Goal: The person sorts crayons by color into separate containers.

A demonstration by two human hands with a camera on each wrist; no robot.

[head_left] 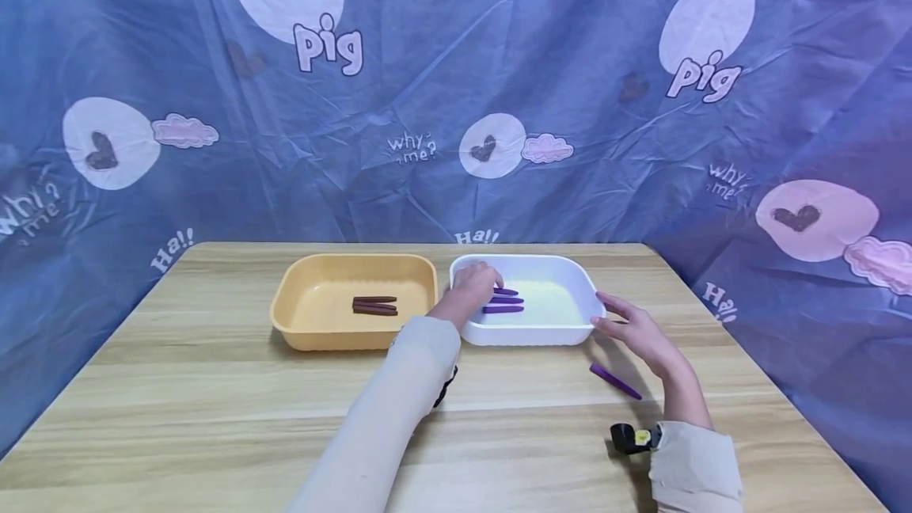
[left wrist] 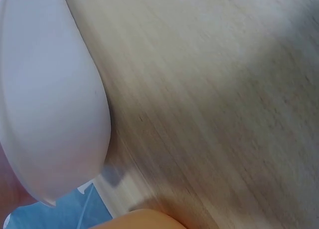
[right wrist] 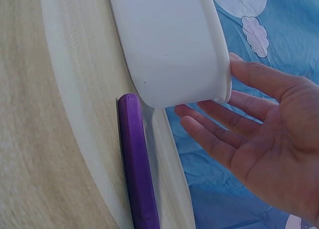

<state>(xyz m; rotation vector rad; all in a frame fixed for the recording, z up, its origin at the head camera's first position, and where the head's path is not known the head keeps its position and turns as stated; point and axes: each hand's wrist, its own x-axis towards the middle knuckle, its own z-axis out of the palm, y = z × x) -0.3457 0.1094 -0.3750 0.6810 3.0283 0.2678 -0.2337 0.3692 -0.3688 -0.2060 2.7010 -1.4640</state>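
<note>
My left hand (head_left: 473, 285) reaches into the left end of a white tray (head_left: 527, 334), fingers bent down at a purple stick (head_left: 507, 291). Its fingertips are hidden, so whether they grip that stick is unclear. Two more purple sticks (head_left: 503, 309) lie beside it in the tray. At the tray's right end, my right hand (head_left: 637, 332) touches the rim with spread, nearly straight fingers. In the right wrist view, a finger (right wrist: 249, 72) meets the rim while others lie below. A faceted purple stick (right wrist: 137, 164) rests on the table, near this hand.
Left of the white tray stands a yellow tray (head_left: 335, 341) with several brown sticks (head_left: 374, 309) inside. Both stand on a wooden table (head_left: 235, 418). A blue printed curtain (head_left: 427, 62) hangs behind and at the sides.
</note>
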